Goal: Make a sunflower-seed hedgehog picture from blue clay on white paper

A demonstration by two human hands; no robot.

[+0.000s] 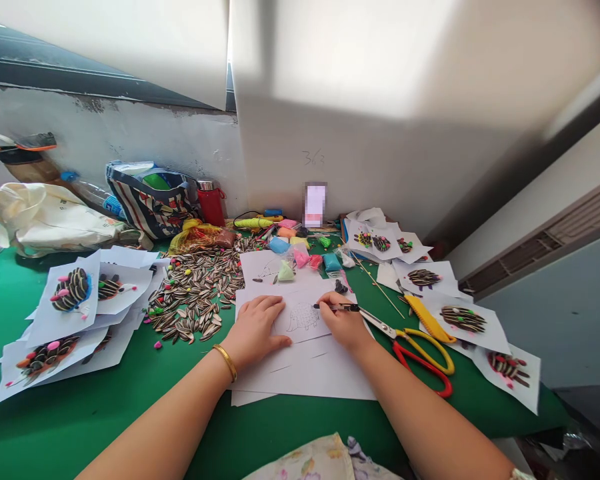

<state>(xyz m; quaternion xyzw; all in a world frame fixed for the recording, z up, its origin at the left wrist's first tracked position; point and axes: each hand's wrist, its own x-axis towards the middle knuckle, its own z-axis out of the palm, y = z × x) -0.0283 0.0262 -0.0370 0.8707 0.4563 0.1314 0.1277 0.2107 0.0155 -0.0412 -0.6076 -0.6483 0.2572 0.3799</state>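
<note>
My right hand (344,325) is closed round a black pen (345,307), its tip against a sheet of white paper (280,357). On that sheet is a line drawing of a hedgehog-like animal (301,318). My left hand (257,328) lies flat on the paper's left part, fingers spread, with a gold bangle (226,363) on the wrist. More white sheets lie underneath. Just right of my right hand are scissors (420,353) with red and yellow handles. Behind the paper sit several small bags of coloured clay (300,257).
Striped sunflower seeds (195,293) are heaped left of the paper. Finished seed-and-clay pictures lie in piles at left (73,293) and right (463,319). A yellow utility knife (427,319) rests by the scissors. A phone (315,205), red bottle (211,203) and striped bag (147,200) stand at the back.
</note>
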